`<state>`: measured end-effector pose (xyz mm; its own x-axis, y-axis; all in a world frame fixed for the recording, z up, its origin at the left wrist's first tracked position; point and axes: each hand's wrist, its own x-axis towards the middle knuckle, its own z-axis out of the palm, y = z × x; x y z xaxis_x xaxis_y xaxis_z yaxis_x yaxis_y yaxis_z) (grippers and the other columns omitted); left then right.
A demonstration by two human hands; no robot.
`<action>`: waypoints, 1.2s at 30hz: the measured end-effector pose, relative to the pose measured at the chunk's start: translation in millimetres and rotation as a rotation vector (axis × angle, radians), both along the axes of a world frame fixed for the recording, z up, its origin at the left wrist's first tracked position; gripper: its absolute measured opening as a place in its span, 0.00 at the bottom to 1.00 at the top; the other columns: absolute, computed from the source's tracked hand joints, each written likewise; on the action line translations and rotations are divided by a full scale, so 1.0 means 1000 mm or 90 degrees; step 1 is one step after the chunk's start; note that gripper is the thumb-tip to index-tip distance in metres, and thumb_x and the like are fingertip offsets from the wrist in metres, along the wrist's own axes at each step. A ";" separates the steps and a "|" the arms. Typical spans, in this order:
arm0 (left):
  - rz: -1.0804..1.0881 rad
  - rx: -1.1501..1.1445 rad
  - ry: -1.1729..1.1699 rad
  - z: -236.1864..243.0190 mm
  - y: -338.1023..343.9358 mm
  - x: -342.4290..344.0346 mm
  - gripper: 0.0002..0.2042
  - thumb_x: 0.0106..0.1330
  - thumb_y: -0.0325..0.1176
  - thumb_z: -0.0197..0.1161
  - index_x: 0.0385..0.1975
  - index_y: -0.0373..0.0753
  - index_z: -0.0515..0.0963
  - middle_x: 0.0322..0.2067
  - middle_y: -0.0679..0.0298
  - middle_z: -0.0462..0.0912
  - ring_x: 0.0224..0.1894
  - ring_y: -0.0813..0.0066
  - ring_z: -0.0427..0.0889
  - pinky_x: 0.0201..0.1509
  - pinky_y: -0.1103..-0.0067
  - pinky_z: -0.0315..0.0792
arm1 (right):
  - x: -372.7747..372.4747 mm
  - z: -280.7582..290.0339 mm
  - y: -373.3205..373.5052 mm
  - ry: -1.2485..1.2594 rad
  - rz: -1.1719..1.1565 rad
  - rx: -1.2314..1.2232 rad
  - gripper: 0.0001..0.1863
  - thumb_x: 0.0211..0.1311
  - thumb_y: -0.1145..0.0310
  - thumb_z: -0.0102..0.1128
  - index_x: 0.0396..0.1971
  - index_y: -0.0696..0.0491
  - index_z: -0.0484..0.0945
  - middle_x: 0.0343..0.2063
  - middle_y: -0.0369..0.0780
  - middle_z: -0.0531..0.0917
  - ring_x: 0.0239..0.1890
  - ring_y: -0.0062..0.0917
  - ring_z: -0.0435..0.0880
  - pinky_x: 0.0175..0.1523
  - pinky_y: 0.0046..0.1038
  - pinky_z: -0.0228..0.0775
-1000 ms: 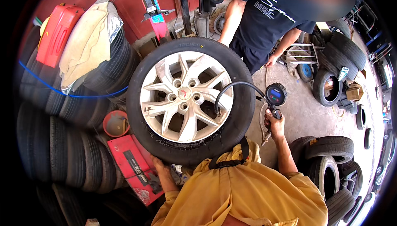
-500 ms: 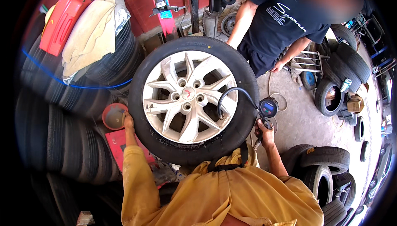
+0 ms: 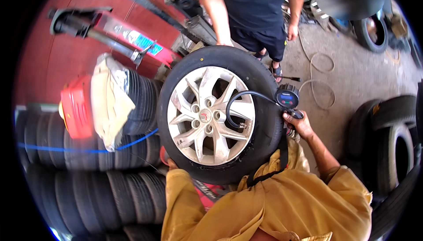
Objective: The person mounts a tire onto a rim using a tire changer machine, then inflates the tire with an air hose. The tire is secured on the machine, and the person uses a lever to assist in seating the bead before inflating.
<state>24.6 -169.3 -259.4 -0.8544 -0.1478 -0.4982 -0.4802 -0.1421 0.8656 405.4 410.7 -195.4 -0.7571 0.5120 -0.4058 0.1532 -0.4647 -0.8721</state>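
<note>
We hold the wheel (image 3: 216,113) upright vs our chest; R hand (image 3: 298,124) clamped on the tyre inflator gauge (image 3: 287,97), hose (image 3: 240,100) at rim; L hand (image 3: 169,164) mostly hidden, grip unclear.

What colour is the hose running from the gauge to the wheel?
Black; the hose shows best in the head view, curving across the silver rim.

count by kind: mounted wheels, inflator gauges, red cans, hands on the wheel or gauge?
Mounted wheel: 1
Inflator gauge with black hose: 1
Red can: 1
Hands: 2 – right hand on the gauge, left hand at the wheel's lower edge, mostly hidden
Total: 5
</note>
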 end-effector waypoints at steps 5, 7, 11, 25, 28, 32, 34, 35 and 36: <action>-0.002 -0.032 -0.010 0.007 0.013 0.010 0.32 0.78 0.55 0.36 0.69 0.35 0.64 0.66 0.52 0.70 0.68 0.56 0.68 0.73 0.68 0.59 | 0.000 -0.001 0.008 -0.001 0.013 -0.008 0.17 0.62 0.57 0.72 0.28 0.54 0.78 0.19 0.31 0.76 0.20 0.14 0.70 0.25 0.21 0.60; 0.004 -0.023 -0.014 0.002 0.006 0.020 0.32 0.78 0.55 0.36 0.69 0.35 0.64 0.66 0.53 0.70 0.68 0.56 0.68 0.73 0.68 0.59 | 0.000 0.001 0.009 -0.025 0.011 0.001 0.17 0.62 0.56 0.72 0.27 0.54 0.79 0.18 0.31 0.76 0.19 0.14 0.70 0.25 0.20 0.59; -0.006 -0.010 -0.021 -0.013 -0.004 0.021 0.32 0.78 0.55 0.36 0.69 0.35 0.64 0.66 0.53 0.70 0.68 0.56 0.68 0.73 0.68 0.60 | 0.001 0.006 0.006 -0.036 -0.040 -0.058 0.16 0.64 0.60 0.70 0.24 0.52 0.75 0.18 0.31 0.72 0.18 0.14 0.65 0.24 0.21 0.54; -0.011 -0.034 -0.022 0.001 0.005 0.031 0.31 0.78 0.54 0.35 0.69 0.36 0.64 0.66 0.54 0.70 0.67 0.56 0.68 0.72 0.67 0.60 | -0.009 0.001 0.005 -0.101 -0.007 0.027 0.20 0.61 0.52 0.72 0.27 0.54 0.78 0.16 0.31 0.76 0.19 0.16 0.74 0.26 0.22 0.64; -0.031 -0.063 -0.041 0.010 0.021 0.031 0.31 0.78 0.54 0.35 0.69 0.36 0.64 0.66 0.54 0.70 0.67 0.56 0.68 0.72 0.67 0.60 | -0.008 0.006 0.009 -0.041 0.001 -0.001 0.20 0.60 0.52 0.72 0.31 0.55 0.78 0.19 0.33 0.78 0.22 0.17 0.77 0.29 0.22 0.66; -0.035 -0.080 -0.048 0.017 0.028 0.040 0.31 0.78 0.54 0.35 0.69 0.36 0.64 0.66 0.54 0.70 0.67 0.56 0.68 0.72 0.66 0.60 | -0.009 0.010 0.011 -0.065 0.013 0.007 0.20 0.61 0.53 0.72 0.33 0.56 0.78 0.19 0.34 0.79 0.23 0.18 0.77 0.31 0.23 0.67; -0.027 -0.071 -0.055 0.010 0.020 0.049 0.31 0.78 0.54 0.35 0.69 0.36 0.64 0.66 0.54 0.70 0.67 0.56 0.68 0.72 0.66 0.60 | -0.009 0.018 0.013 -0.087 0.021 0.019 0.19 0.61 0.53 0.72 0.33 0.55 0.79 0.19 0.34 0.79 0.23 0.18 0.77 0.31 0.23 0.67; -0.033 -0.072 -0.053 0.013 0.023 0.044 0.30 0.78 0.54 0.35 0.69 0.36 0.64 0.66 0.54 0.70 0.67 0.56 0.68 0.72 0.66 0.60 | -0.007 0.018 0.013 -0.086 0.009 0.020 0.19 0.61 0.54 0.72 0.33 0.55 0.79 0.19 0.34 0.79 0.23 0.18 0.77 0.31 0.23 0.66; -0.045 -0.070 -0.050 0.013 0.029 0.034 0.30 0.78 0.54 0.35 0.69 0.36 0.64 0.66 0.54 0.70 0.67 0.56 0.68 0.72 0.66 0.60 | -0.006 0.019 0.012 -0.086 -0.003 0.021 0.19 0.62 0.54 0.71 0.32 0.55 0.79 0.19 0.34 0.78 0.23 0.18 0.77 0.31 0.23 0.66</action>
